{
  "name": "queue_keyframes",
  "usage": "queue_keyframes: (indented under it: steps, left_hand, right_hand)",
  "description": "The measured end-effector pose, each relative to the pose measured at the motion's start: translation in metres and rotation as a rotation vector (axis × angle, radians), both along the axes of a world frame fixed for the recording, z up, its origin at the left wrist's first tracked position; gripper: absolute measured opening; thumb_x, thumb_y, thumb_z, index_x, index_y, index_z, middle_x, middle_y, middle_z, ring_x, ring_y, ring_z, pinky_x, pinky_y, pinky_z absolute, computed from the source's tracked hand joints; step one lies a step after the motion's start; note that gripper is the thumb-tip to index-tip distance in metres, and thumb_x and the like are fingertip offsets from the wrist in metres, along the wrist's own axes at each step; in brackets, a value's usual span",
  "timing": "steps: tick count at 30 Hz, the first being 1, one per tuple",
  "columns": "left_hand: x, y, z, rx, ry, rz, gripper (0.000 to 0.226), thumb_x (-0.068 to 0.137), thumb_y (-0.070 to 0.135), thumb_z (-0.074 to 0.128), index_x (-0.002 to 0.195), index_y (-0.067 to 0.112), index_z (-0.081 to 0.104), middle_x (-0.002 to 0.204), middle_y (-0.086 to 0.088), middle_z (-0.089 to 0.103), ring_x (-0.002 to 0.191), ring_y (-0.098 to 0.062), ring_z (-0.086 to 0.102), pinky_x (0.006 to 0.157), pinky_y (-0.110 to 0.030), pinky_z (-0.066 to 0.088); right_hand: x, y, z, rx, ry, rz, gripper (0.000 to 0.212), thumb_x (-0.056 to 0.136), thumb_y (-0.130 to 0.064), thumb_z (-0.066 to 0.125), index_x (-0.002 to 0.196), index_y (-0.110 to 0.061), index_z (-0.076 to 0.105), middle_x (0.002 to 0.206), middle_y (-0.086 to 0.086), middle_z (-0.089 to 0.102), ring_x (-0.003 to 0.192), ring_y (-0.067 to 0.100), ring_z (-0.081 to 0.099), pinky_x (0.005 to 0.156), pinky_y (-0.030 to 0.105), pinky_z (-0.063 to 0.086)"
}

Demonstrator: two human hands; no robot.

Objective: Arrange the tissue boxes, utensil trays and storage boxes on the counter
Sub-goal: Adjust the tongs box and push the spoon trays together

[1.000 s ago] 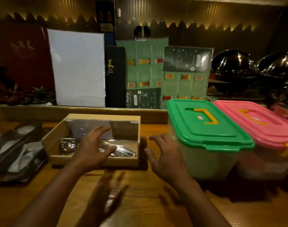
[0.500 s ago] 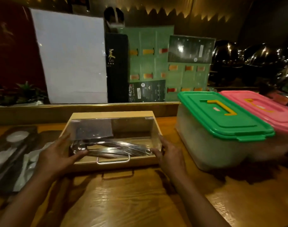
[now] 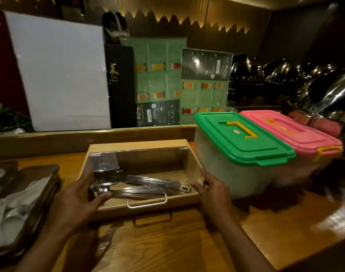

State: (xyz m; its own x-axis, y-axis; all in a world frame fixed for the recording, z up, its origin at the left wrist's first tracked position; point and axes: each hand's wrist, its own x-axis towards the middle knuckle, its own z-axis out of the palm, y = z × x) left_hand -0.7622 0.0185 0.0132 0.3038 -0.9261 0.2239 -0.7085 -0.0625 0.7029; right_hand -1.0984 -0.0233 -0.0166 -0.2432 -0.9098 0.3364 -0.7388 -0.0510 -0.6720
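We work at a glossy wooden counter [image 3: 167, 246] in a dim room, with a raised ledge [image 3: 89, 137] along its far edge and a zigzag band of warm light on the wall above. Our left hand [image 3: 73, 201] clamps the left end of the utensil tray [image 3: 144, 146], thumb laid over its clear lid, and our right hand [image 3: 213, 191] presses against the right end, so the wooden tray sits gripped between them near the counter's middle. Metal spoons [image 3: 140, 186] lie flat inside, and a metal handle [image 3: 147, 204] runs along the near edge of the lid. Just right of the tray stands a storage box with a green lid [image 3: 244, 140] and yellow handle, and touching its far side is a second with a pink lid [image 3: 293, 132]; the green box stands close beside our right hand. On the left lie dark tissue boxes [image 3: 30, 199] with white tissue showing, cut off by the frame edge. Behind the ledge lean a white board [image 3: 57, 75], a black menu [image 3: 120, 85] and green menus [image 3: 160, 75]. Shiny domed covers [image 3: 324, 93] crowd the right background, blurred by glare. A small plant [image 3: 4, 118] sits at far left in shadow. What the storage boxes hold we cannot tell through their cloudy walls.
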Motion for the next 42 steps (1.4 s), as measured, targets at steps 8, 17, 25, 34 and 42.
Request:
queue_keyframes:
  steps: [8, 17, 25, 34, 42]
  left_hand:
    - [-0.027, -0.002, -0.009, -0.018, -0.008, -0.026, 0.09, 0.067, 0.041, 0.089, 0.147, 0.027, 0.048, 0.128, -0.015, 0.067, 0.111, -0.034, 0.065, 0.08, -0.038, 0.051]
    - [-0.047, -0.003, -0.014, -0.047, 0.001, -0.037, 0.094, 0.068, 0.041, 0.089, 0.149, 0.026, 0.044, 0.133, -0.01, 0.065, 0.113, -0.03, 0.064, 0.087, -0.04, 0.053]
    - [-0.053, 0.001, -0.014, -0.092, 0.015, -0.038, 0.091, 0.069, 0.037, 0.089, 0.148, 0.024, 0.046, 0.125, -0.013, 0.069, 0.103, -0.027, 0.067, 0.077, -0.033, 0.052]
    - [-0.054, 0.0, -0.015, -0.097, 0.016, -0.04, 0.09, 0.071, 0.036, 0.088, 0.149, 0.024, 0.045, 0.131, -0.008, 0.066, 0.114, -0.023, 0.063, 0.083, -0.029, 0.051]
    - [-0.044, -0.005, -0.023, -0.073, 0.076, -0.094, 0.084, 0.077, 0.035, 0.084, 0.149, 0.036, 0.04, 0.14, 0.0, 0.058, 0.122, -0.009, 0.052, 0.091, -0.027, 0.048]
  right_hand:
    - [-0.034, 0.0, -0.004, -0.033, 0.231, -0.088, 0.053, 0.089, -0.04, 0.07, 0.138, -0.025, 0.059, 0.108, 0.004, 0.057, 0.092, 0.019, 0.057, 0.082, 0.037, 0.051]
    - [-0.052, 0.003, 0.001, -0.032, 0.582, -0.229, 0.048, 0.089, -0.055, 0.06, 0.134, -0.038, 0.059, 0.096, 0.006, 0.064, 0.085, 0.026, 0.059, 0.073, 0.041, 0.039]
    - [-0.056, 0.0, 0.001, -0.038, 0.603, -0.22, 0.046, 0.089, -0.052, 0.063, 0.132, -0.035, 0.062, 0.096, 0.006, 0.07, 0.083, 0.028, 0.062, 0.077, 0.043, 0.042]
    - [-0.056, 0.002, 0.003, -0.031, 0.642, -0.238, 0.046, 0.09, -0.054, 0.058, 0.133, -0.037, 0.06, 0.1, 0.006, 0.071, 0.087, 0.03, 0.062, 0.078, 0.042, 0.037]
    - [-0.053, 0.004, 0.007, -0.008, 0.607, -0.251, 0.047, 0.09, -0.051, 0.06, 0.134, -0.034, 0.059, 0.105, 0.012, 0.068, 0.093, 0.036, 0.061, 0.08, 0.044, 0.039]
